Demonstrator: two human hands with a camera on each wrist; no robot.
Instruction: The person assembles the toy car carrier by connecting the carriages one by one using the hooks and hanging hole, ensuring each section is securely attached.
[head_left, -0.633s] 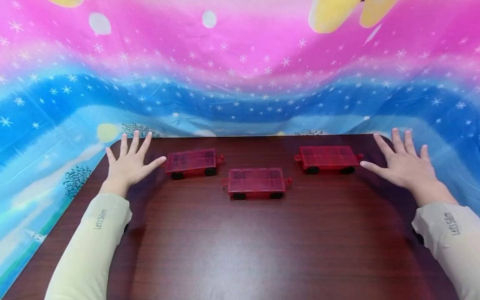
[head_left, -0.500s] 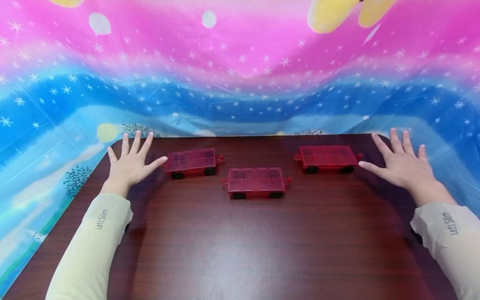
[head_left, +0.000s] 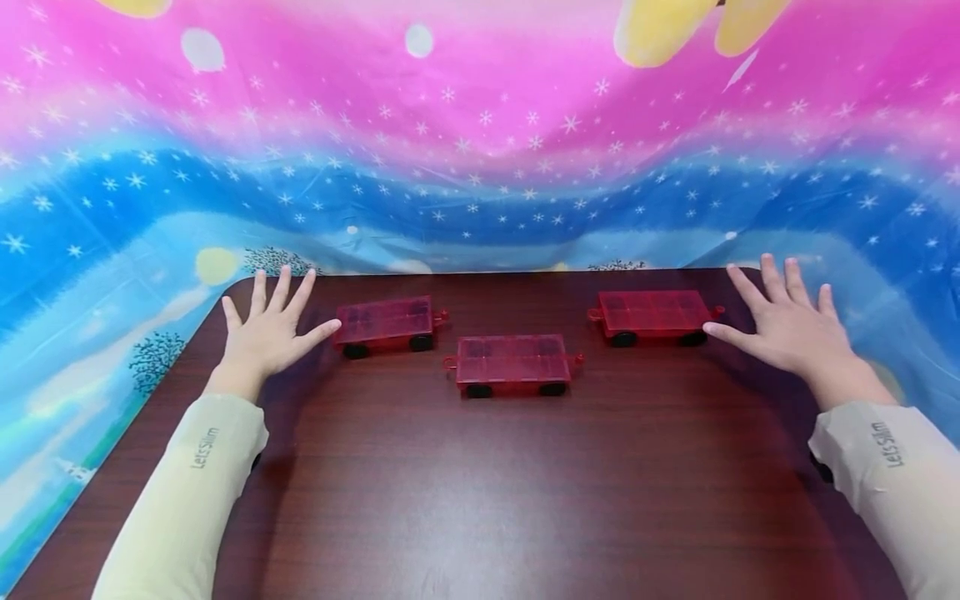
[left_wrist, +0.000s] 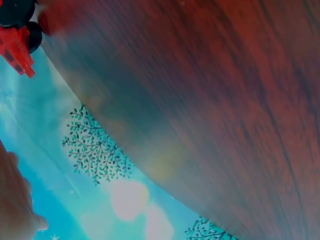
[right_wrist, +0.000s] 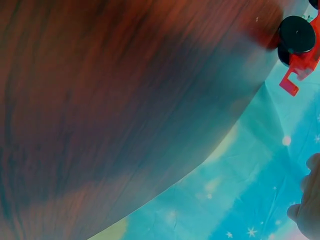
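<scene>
Three translucent red toy car bases with black wheels and end hooks stand on the dark wooden table. My left hand (head_left: 266,337), its fingers spread, is beside the left car base (head_left: 386,321); the thumb tip overlaps its left end, and I cannot tell if it touches. At the other side, my right hand (head_left: 795,333) also has spread fingers, with its thumb overlapping the right end of the right car base (head_left: 652,313). Between them and a little nearer lies the middle car base (head_left: 513,362). Neither hand holds anything. Only a hand's edge shows in each wrist view.
The brown table (head_left: 495,492) has rounded far corners. A pink and blue cloth (head_left: 480,150) with snowflakes hangs behind it and along both sides. Pale sleeves (head_left: 183,492) cover both forearms.
Both hands have moved slightly inward, the right hand more than the left. Their thumbs now overlap the outer ends of the left and right car bases. The car bases look unmoved.
</scene>
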